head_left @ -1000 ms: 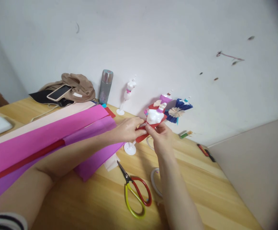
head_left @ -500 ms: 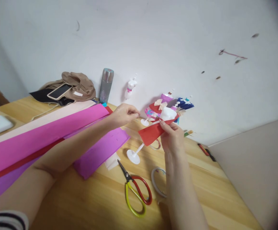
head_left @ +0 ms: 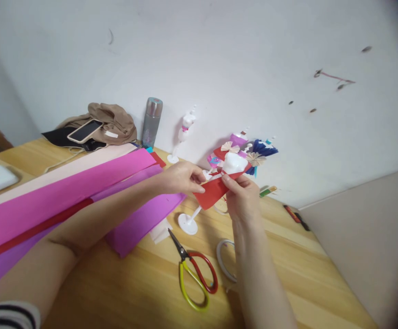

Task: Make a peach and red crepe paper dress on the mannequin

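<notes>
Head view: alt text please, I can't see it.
The right hand pinches red paper against a small white mannequin, with the left hand at the paper's edge. Scissors lie nearer the camera on a wooden table.

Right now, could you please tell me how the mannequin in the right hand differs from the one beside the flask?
The held mannequin has wide red paper at its waist; the standing mannequin has a narrow pink band. The right hand grips the held mannequin, while neither hand touches the standing mannequin. Both have white bodies.
</notes>
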`<state>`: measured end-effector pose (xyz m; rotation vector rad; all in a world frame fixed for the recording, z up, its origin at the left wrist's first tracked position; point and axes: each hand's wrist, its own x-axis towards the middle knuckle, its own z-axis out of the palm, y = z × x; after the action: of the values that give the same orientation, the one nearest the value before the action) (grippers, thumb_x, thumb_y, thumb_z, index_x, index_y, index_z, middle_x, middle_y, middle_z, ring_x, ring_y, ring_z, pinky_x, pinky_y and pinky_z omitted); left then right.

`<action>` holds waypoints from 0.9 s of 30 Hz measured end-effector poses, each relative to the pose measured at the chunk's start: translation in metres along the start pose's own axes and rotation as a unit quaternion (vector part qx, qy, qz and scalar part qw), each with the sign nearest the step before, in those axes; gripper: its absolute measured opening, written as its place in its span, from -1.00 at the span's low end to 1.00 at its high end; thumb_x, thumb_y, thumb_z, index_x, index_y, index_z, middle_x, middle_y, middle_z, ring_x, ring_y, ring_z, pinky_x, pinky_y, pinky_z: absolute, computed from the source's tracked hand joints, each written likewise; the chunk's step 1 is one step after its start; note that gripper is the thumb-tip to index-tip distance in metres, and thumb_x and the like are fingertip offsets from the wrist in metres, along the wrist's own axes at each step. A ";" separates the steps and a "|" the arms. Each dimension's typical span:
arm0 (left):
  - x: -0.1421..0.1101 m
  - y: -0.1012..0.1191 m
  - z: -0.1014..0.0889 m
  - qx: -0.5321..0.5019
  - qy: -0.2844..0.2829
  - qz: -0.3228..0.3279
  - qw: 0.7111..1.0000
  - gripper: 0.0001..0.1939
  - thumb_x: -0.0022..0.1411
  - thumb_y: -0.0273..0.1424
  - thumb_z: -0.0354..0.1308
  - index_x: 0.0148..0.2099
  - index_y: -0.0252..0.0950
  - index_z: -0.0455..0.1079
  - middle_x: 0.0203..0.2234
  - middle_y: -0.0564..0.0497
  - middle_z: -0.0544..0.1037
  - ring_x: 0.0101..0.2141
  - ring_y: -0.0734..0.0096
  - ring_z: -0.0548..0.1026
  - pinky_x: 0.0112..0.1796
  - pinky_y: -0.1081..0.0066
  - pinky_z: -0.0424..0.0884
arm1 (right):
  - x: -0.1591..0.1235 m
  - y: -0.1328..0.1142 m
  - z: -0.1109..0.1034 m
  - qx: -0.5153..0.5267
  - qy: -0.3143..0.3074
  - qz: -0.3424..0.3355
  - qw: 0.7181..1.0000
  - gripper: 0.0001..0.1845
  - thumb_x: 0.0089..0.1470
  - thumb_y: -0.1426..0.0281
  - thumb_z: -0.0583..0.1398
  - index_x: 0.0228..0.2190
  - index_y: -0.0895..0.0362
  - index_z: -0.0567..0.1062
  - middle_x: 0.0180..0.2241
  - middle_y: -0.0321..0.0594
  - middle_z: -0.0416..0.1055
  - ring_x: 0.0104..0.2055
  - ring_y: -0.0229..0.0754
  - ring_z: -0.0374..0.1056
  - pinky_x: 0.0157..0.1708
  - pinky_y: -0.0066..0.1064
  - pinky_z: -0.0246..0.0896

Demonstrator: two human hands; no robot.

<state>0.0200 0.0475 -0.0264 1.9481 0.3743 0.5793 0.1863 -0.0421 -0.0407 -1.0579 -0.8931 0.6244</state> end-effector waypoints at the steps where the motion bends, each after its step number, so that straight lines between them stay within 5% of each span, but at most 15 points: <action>1: -0.001 0.000 0.002 0.021 -0.008 0.000 1.000 -0.84 -0.01 -0.48 0.24 -0.31 -0.36 0.57 -0.44 0.03 0.61 -0.37 0.41 0.53 -0.34 0.49 0.38 | 0.000 0.000 0.000 -0.003 0.000 -0.001 1.000 -0.78 -0.28 0.31 0.46 -0.48 0.09 0.64 -0.45 -0.26 0.61 -0.41 -0.17 0.49 -0.25 -0.27 0.38; 7: 0.000 -0.004 -0.002 0.103 0.013 0.007 0.995 -0.86 0.07 -0.45 0.14 -0.41 -0.36 0.52 -0.55 0.07 0.53 -0.46 0.47 0.44 -0.44 0.50 0.26 | -0.002 -0.001 0.002 -0.041 0.009 -0.015 0.999 -0.77 -0.30 0.30 0.46 -0.50 0.08 0.61 -0.47 -0.27 0.59 -0.42 -0.14 0.47 -0.28 -0.24 0.38; 16: 0.005 -0.004 -0.029 0.130 0.141 0.008 0.981 -0.88 0.13 -0.44 0.18 -0.33 -0.37 0.52 -0.45 0.02 0.59 -0.37 0.43 0.51 -0.32 0.46 0.37 | -0.004 0.007 0.011 -0.086 0.054 -0.075 0.992 -0.74 -0.27 0.34 0.43 -0.43 0.10 0.58 -0.40 -0.26 0.60 -0.34 -0.13 0.48 -0.23 -0.23 0.39; 22: 0.005 -0.008 -0.002 0.023 0.072 0.092 0.993 -0.65 0.20 -0.47 0.15 0.05 -0.32 0.45 -0.02 -0.09 0.59 -0.03 0.34 0.54 -0.03 0.37 0.44 | -0.003 0.019 0.008 -0.122 0.018 -0.103 0.987 -0.74 -0.15 0.29 0.40 -0.37 0.10 0.55 -0.37 -0.27 0.58 -0.33 -0.17 0.46 -0.23 -0.29 0.35; 27: 0.002 -0.010 0.014 0.001 0.049 0.090 0.995 -0.70 0.24 -0.51 0.08 0.00 -0.30 0.49 -0.11 -0.06 0.62 -0.05 0.33 0.55 0.00 0.34 0.44 | -0.006 0.017 0.009 -0.154 0.025 -0.123 0.980 -0.74 -0.11 0.27 0.38 -0.36 0.10 0.52 -0.40 -0.30 0.51 -0.34 -0.18 0.42 -0.25 -0.31 0.33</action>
<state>0.0298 0.0422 -0.0399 1.9719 0.2602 0.7932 0.1754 -0.0360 -0.0560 -1.2088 -1.0802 0.2553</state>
